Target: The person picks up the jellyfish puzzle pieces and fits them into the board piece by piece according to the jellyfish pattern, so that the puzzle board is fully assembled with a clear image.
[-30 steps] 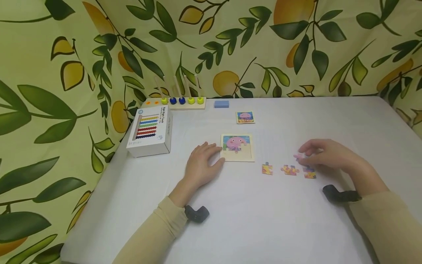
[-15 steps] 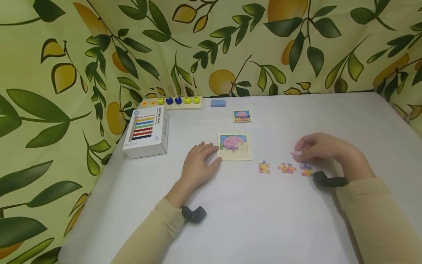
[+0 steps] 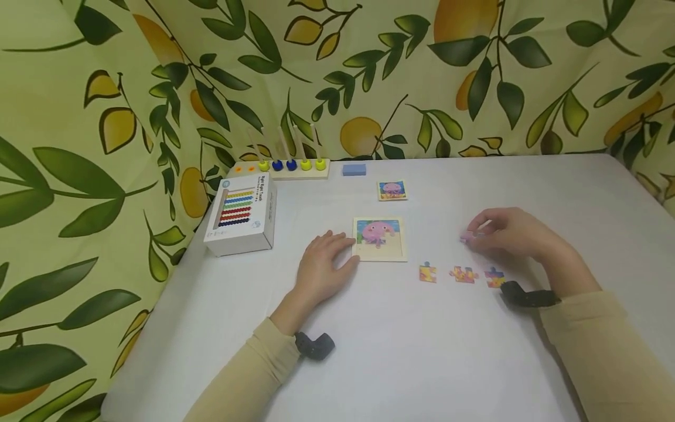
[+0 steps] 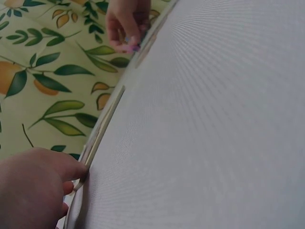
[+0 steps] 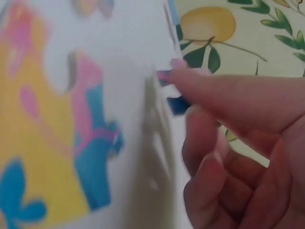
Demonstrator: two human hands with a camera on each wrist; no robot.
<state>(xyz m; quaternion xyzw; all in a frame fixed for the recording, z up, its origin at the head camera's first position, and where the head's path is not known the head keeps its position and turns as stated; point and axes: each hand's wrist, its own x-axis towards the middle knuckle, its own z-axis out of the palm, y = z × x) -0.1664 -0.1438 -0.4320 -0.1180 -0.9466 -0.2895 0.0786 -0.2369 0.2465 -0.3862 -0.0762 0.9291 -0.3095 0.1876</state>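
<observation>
In the head view a wooden jigsaw board, partly filled with a pink octopus picture, lies flat mid-table. My left hand rests beside it, thumb and index finger touching its left edge; the left wrist view shows the thumb against the board's rim. To the right, my right hand pinches a small pink and blue puzzle piece between thumb and fingers, above the table. Near it lie three loose pieces: a yellow one, a wide yellow-pink one and a blue-yellow one.
Behind the board lies a small octopus picture card. A blue block stands further back. At the back left are a white abacus box and a wooden peg stand with beads. A leaf-patterned curtain hangs behind the table.
My right hand, with the puzzle piece pinched in it, has moved a little left and away from the loose pieces. The left hand stays at the board's edge.
</observation>
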